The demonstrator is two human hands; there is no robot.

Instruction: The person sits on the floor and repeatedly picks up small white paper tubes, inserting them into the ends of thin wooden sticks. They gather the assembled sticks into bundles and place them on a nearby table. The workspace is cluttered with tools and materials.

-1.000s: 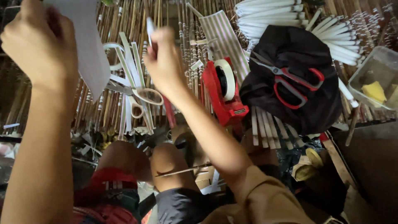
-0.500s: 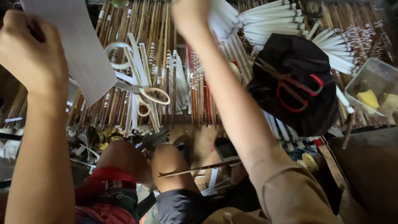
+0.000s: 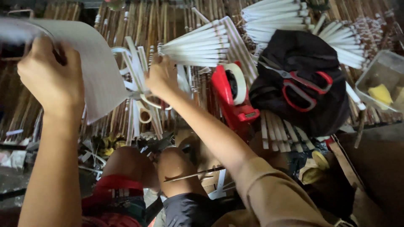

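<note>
My left hand is raised at the upper left and grips a white sheet of paper that curves down to its right. My right hand reaches across the middle and is shut on the ends of a bundle of white paper-wrapped sticks, which fan out to the right above the bamboo slats. Just right of that hand sits a red tape dispenser with a roll of tape. Loose white strips and loops lie under and left of my right hand.
A black cloth bag with red-handled scissors on it lies at the right. More white sticks fan out at the top right. A clear plastic box holds something yellow. My knees show below, over a bamboo slat surface.
My right hand reached up out of view, then came back down to the middle gripping a bundle of white sticks. My left hand stayed raised with the sheet.
</note>
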